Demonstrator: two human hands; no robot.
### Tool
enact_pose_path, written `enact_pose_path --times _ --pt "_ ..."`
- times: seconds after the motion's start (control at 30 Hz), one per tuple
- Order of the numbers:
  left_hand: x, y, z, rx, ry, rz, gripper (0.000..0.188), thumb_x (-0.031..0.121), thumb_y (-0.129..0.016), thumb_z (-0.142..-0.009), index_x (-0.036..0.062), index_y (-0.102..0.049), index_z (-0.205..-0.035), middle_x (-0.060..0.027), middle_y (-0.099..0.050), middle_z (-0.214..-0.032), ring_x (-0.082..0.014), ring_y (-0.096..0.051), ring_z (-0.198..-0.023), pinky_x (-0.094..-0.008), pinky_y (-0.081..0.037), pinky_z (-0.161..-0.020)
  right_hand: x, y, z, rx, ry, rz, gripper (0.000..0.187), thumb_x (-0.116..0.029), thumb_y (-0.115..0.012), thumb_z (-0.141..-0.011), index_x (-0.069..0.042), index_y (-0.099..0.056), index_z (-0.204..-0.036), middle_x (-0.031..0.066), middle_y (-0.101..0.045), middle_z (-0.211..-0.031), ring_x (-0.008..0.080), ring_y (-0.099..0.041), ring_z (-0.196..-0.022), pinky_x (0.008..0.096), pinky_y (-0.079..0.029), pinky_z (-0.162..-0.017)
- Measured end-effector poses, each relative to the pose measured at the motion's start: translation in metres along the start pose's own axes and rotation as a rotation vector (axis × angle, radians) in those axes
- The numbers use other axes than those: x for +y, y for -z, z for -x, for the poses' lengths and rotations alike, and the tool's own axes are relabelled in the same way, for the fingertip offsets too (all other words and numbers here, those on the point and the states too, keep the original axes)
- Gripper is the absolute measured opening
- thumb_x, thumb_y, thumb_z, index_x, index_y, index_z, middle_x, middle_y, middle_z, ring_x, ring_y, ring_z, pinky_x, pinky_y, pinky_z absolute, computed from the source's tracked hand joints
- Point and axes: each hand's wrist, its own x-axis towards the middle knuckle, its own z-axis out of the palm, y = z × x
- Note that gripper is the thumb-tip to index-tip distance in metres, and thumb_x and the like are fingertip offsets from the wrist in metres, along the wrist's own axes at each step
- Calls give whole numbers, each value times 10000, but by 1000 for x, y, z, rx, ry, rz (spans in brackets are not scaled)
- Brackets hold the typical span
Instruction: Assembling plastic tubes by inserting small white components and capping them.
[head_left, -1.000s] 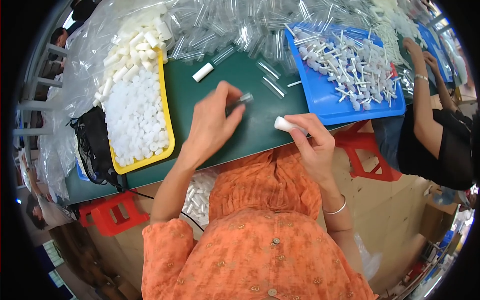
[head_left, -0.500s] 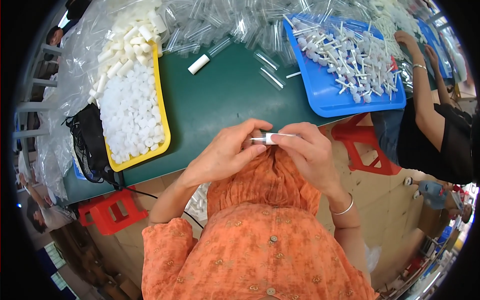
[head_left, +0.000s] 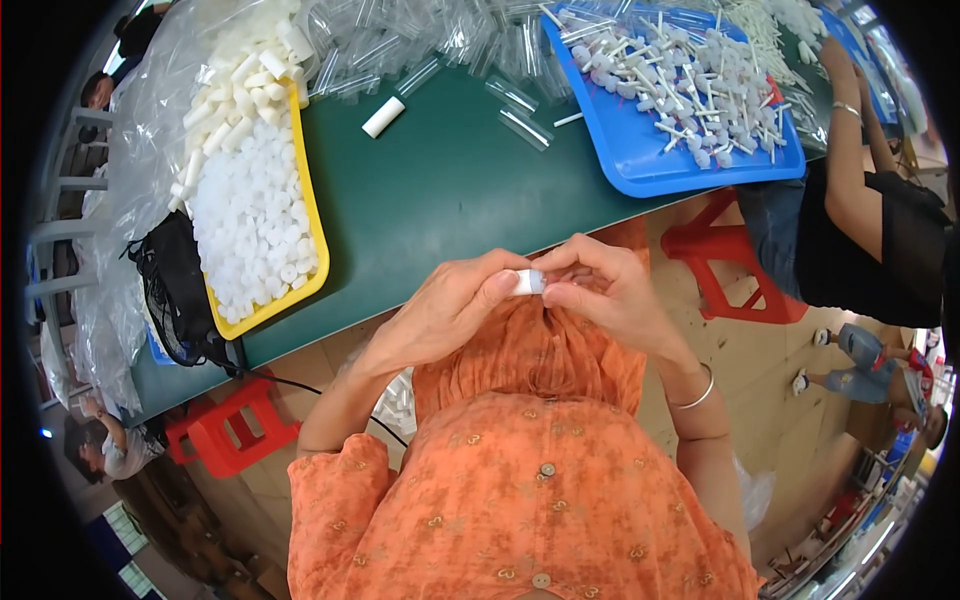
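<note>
Over my lap, in front of the green table, my two hands meet at one small part. My left hand (head_left: 448,306) is closed round a clear tube with a white cylinder inside (head_left: 524,283), with thumb and fingers along its left side. Part of the tube is hidden in the palm. My right hand (head_left: 622,297) is closed at the tube's right end, where a translucent bit shows between thumb and fingers. How far the tube runs into that hand is hard to see.
A yellow tray (head_left: 318,235) of white plastic caps stands left, beside white foam cylinders (head_left: 240,90). One white cylinder (head_left: 383,117) and clear tubes (head_left: 525,128) lie on the green table (head_left: 430,200). A blue tray (head_left: 640,180) holds stemmed caps. A co-worker's arm (head_left: 850,150) reaches in right.
The white cylinder, earlier at my right fingertips, now shows at my left fingertips. My right fingers have shifted to the tube's right end. The view has tilted slightly, moving the table up.
</note>
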Motion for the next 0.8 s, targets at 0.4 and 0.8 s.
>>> enact_pose_path --times 0.4,0.8 --pt "-38 -39 22 32 134 230 220 199 -500 -1015 14 -616 -1041 -67 -656 -868 -162 -602 -731 -304 -486 -700 23 -7 17 -55 -102 65 135 -19 -639 -914 10 -579 -1030 47 -644 -917 85 -615 -783 220 -508 -686" --pt "-54 -80 -14 377 323 939 292 264 -609 -970 33 -626 -1148 -8 -558 -643 -89 -473 -383 -201 -395 -338 68 -73 23 339 -231 -661 358 -377 -399 -1053 -61 -494 -1193 -4 -489 -817 84 -453 -623 233 -384 -515"
